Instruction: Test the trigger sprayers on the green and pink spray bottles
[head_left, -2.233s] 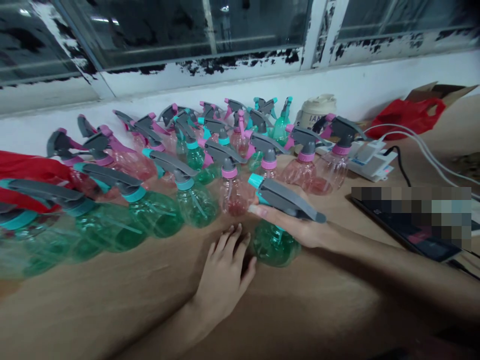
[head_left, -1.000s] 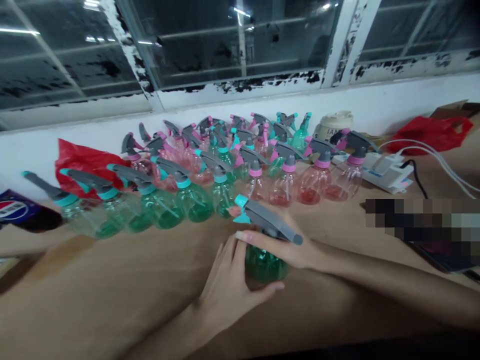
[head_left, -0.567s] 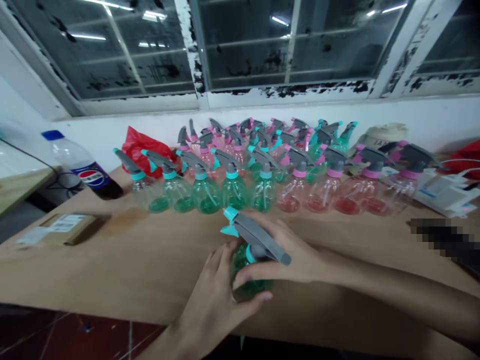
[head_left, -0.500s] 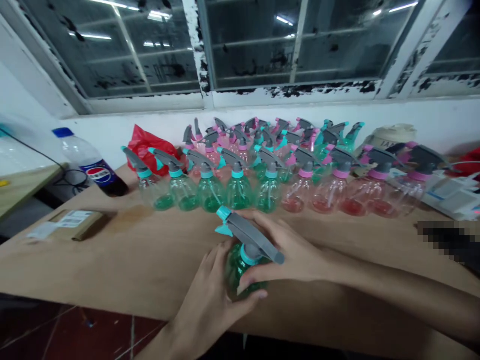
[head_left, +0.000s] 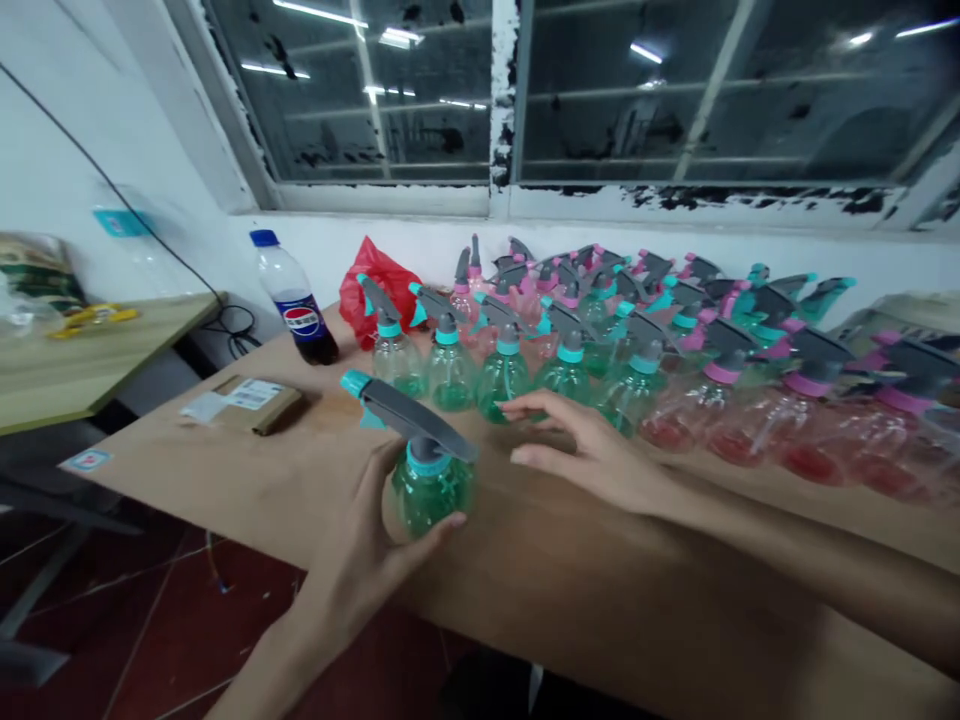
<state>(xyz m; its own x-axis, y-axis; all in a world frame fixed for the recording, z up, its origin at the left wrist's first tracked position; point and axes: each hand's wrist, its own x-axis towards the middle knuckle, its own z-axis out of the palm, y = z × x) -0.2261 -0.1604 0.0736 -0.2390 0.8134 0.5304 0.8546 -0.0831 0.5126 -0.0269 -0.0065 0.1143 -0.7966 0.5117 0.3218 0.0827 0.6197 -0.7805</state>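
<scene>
My left hand [head_left: 364, 555] is wrapped round the belly of a green spray bottle [head_left: 429, 490] with a grey trigger head and teal nozzle, standing near the front edge of the wooden table [head_left: 600, 580]. My right hand [head_left: 592, 455] hovers just right of it with fingers stretched out and apart, holding nothing. Behind both hands stand rows of green spray bottles [head_left: 502, 375] and pink spray bottles [head_left: 720, 420] along the wall.
A cola bottle [head_left: 296, 310] and a red plastic bag [head_left: 375, 290] stand at the table's back left. A small cardboard parcel [head_left: 251, 403] lies near the left corner. A second desk [head_left: 82, 355] is further left. Red floor tiles show below the table edge.
My right hand has let go of the bottle's trigger head and drawn away to the right. My left hand has slid the bottle left toward the table edge. The view has swung left.
</scene>
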